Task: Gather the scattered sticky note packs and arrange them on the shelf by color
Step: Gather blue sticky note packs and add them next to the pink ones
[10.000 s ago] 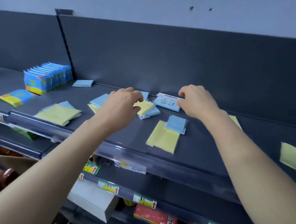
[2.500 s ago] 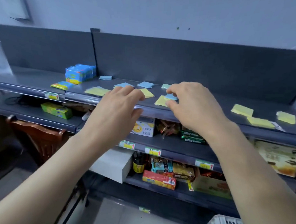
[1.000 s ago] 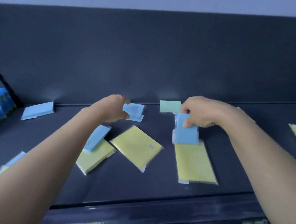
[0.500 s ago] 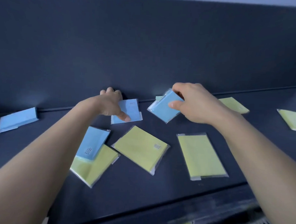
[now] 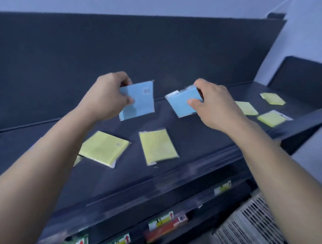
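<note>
My left hand [image 5: 106, 98] holds a blue sticky note pack [image 5: 141, 101] lifted above the dark shelf [image 5: 192, 145]. My right hand [image 5: 212, 103] grips another blue pack [image 5: 181, 102], which looks like more than one pack stacked, also raised off the shelf. Two yellow packs lie flat below my hands, one at the left [image 5: 103, 148] and one in the middle [image 5: 157, 146]. Three more yellow packs [image 5: 270, 117] lie at the shelf's right end. A sliver of a further yellow pack [image 5: 76, 160] shows beside my left forearm.
The shelf has a tall dark back panel [image 5: 158, 58] and a clear front lip [image 5: 172, 182]. Lower shelves with price tags [image 5: 160, 221] and a red box [image 5: 167, 228] sit underneath. A white plastic basket [image 5: 253, 223] stands at the bottom right.
Both hands have lifted their blue packs off the shelf; the left hand was touching its pack flat on the shelf half a second ago. The view has swung right and pulled back.
</note>
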A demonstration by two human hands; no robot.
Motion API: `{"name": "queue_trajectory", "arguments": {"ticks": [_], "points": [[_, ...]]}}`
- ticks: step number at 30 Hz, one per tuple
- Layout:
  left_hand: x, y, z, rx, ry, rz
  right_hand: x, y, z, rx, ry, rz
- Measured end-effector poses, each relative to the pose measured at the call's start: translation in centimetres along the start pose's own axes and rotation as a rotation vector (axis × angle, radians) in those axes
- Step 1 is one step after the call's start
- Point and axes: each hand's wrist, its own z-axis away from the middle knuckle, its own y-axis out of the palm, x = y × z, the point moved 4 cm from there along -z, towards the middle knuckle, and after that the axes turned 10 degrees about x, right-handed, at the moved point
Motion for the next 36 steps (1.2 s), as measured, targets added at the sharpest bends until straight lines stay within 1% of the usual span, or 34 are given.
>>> {"name": "queue_trajectory", "arguments": {"ticks": [2, 5, 9, 13, 18, 20, 23, 26, 30, 32, 36], "points": [[-4.8, 2.2, 0.5, 0.040, 0.092, 0.049, -3.2, -2.6, 3.2, -0.058, 0.070, 0.028], [-12.7, 6.7, 1.5, 0.147, 0.247, 0.090, -8.2, -6.8, 9.4, -0.138, 0.194, 0.059], [-23.4, 13.8, 3.8, 0.284, 0.443, 0.113, -14.7, -12.3, 19.5, -0.237, 0.351, 0.059], [-34.1, 20.9, 7.8, 0.434, 0.600, 0.184, -20.6, -17.5, 30.7, -0.305, 0.554, 0.139], [-46.9, 28.5, 14.0, 0.615, 0.853, 0.206, -25.4, -22.8, 44.8, -0.445, 0.844, 0.177], [-51.3, 31.3, 16.6, 0.709, 0.928, 0.222, -26.8, -24.2, 50.0, -0.489, 0.977, 0.205], [-57.1, 34.7, 20.5, 0.805, 1.058, 0.225, -28.3, -25.7, 56.7, -0.557, 1.134, 0.220], [-62.3, 37.9, 24.0, 0.904, 1.163, 0.228, -29.7, -26.9, 62.1, -0.604, 1.272, 0.253], [-68.4, 41.5, 26.9, 0.963, 1.263, 0.240, -32.0, -29.2, 67.0, -0.659, 1.418, 0.349], [-71.1, 43.3, 27.4, 0.989, 1.291, 0.254, -33.5, -30.5, 68.4, -0.694, 1.462, 0.376], [-76.1, 46.6, 27.9, 1.041, 1.323, 0.278, -36.2, -33.5, 70.1, -0.776, 1.495, 0.443]]}}
